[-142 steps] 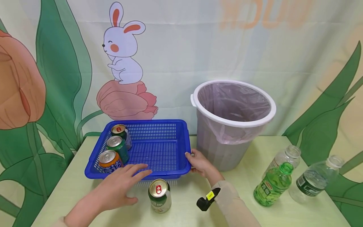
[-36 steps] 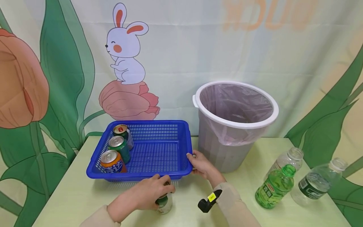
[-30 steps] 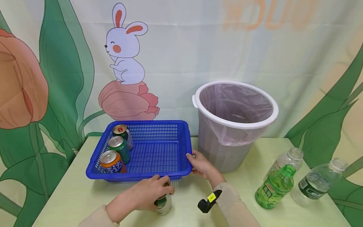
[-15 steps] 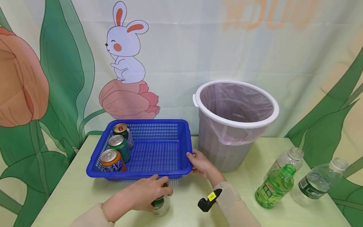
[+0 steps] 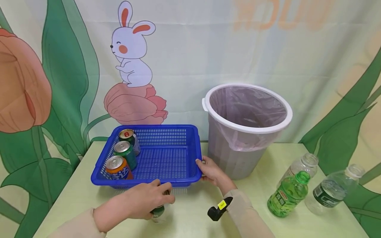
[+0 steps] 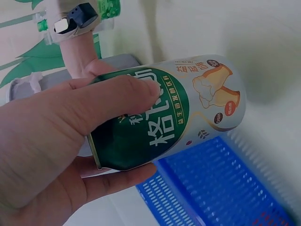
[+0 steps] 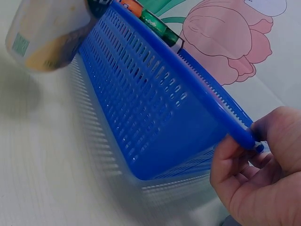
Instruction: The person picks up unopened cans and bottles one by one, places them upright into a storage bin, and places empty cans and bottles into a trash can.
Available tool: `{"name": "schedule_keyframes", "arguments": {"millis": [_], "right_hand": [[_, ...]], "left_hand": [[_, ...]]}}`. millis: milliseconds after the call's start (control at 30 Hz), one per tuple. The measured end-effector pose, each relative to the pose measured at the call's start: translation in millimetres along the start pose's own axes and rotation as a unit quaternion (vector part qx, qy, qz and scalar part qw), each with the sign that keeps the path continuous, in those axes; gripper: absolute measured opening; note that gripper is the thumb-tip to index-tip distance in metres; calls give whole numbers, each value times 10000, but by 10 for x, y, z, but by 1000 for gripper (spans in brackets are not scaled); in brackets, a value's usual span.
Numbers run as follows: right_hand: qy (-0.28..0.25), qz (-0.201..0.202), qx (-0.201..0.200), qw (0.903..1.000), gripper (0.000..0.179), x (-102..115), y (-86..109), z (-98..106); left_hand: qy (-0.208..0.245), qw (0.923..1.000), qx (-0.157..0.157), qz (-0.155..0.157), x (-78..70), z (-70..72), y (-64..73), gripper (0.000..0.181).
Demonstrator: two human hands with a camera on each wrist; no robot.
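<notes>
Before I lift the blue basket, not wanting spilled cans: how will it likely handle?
The blue basket is probably light for its size, its walls being full of holes. It may dip on the side where three cans stand, opposite the right hand. Those upright cans could tip if it tilts.

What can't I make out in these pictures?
Head view: top of the held can, mostly covered by the left hand.
Head view: floor inside the bin, hidden by its near rim.
Right wrist view: held can's upper end, cut off above.
Left wrist view: much of the basket, cut off below.
</notes>
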State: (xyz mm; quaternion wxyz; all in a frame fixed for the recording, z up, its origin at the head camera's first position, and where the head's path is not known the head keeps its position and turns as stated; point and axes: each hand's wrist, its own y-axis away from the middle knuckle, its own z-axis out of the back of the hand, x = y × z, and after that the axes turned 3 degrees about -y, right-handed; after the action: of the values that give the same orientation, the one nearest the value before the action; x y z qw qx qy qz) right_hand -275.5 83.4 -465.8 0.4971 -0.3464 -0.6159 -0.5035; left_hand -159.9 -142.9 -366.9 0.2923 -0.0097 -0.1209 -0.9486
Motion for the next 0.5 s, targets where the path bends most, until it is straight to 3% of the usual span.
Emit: {"name": "schedule_keyframes", "arguments": {"millis": [200, 500], "right_hand": [[-21, 14, -62, 10000, 32, 2, 4, -3], [-75, 36, -35, 10000, 30, -21, -20, -6]], "left_hand": [[-407, 9989, -239, -68, 12, 97, 102, 55], [-471, 9980, -416, -108, 15, 242, 186, 55]]}}
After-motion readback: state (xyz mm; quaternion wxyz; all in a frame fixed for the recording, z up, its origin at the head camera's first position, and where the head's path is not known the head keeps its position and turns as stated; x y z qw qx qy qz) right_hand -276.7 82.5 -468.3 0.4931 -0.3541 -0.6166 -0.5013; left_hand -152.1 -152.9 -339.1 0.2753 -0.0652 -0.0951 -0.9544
